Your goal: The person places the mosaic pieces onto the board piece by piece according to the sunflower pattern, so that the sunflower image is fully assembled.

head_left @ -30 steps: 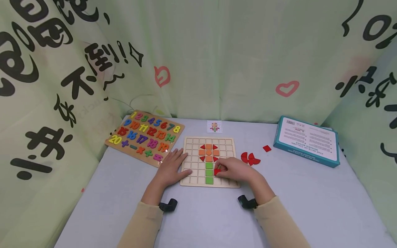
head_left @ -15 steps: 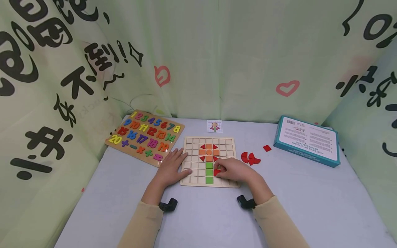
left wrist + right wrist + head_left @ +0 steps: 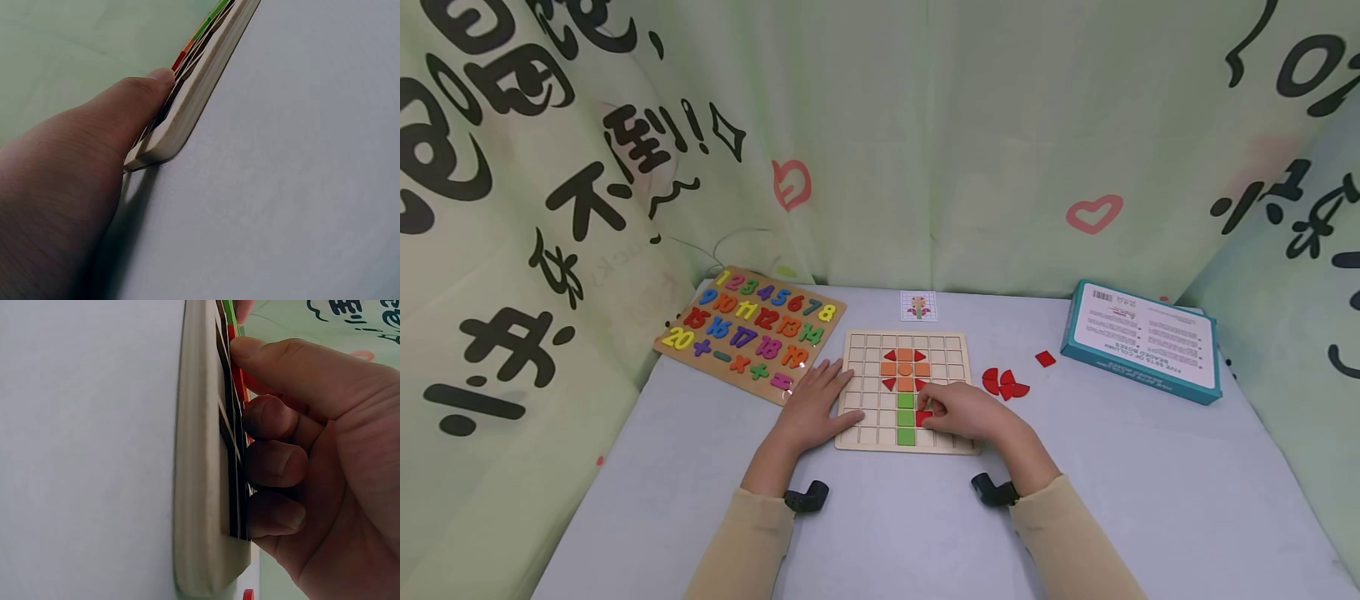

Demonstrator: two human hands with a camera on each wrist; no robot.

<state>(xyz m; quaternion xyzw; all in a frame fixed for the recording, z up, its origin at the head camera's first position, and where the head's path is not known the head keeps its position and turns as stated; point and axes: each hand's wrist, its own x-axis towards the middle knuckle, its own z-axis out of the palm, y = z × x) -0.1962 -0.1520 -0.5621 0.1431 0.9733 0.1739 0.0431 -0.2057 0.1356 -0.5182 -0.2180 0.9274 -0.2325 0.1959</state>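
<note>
A wooden grid board [image 3: 867, 358] lies on the table before the person. Orange squares [image 3: 906, 355] and red triangle-like pieces form a flower near its top, above a column of green squares [image 3: 906, 417]. The left hand [image 3: 811, 407] rests on the board's left edge with fingers spread; its thumb [image 3: 147, 94] lies over the rim in the left wrist view. The right hand [image 3: 966, 410] pinches a red piece [image 3: 923, 418] at the board, just right of the green column. In the right wrist view its thumb presses at red, with the other fingers curled over the grid.
Several loose red pieces [image 3: 1006, 385] lie right of the board, with a red square [image 3: 1046, 359] farther out. A number board [image 3: 752, 333] stands back left, a teal box [image 3: 1142, 342] back right. A small pattern card [image 3: 919, 306] lies behind the grid board.
The red piece under the right fingers has turned and settled slightly against the green column. The right wrist has shifted a little to the left; the left hand stays still.
</note>
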